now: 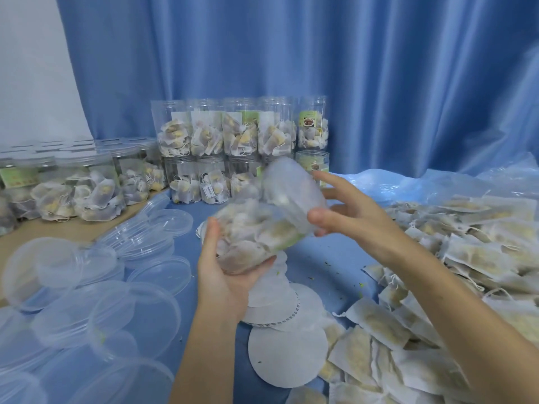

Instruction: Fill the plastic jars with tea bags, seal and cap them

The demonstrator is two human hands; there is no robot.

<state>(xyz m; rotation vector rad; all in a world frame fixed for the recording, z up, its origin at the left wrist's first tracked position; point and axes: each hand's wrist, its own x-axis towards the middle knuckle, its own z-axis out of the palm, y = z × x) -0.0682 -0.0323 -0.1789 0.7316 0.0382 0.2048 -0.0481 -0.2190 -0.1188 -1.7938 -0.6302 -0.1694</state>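
A clear plastic jar (262,225) packed with tea bags lies tilted in the air above the blue table cover, its lidded top end toward the upper right. My left hand (224,269) cups its bottom end from below, thumb and fingers curled round it. My right hand (350,211) is at the jar's upper end, thumb against the rim and fingers spread loosely behind it. The jar is blurred by motion. White round seal discs (287,354) lie on the cover under my hands. A big heap of loose tea bags (455,272) fills the right side.
Several clear lids (96,301) are scattered at the left. Filled jars (239,135) stand stacked in two rows at the back, more filled jars (73,188) at the far left. A blue curtain (291,53) hangs behind. Crumpled clear plastic (481,182) lies at the back right.
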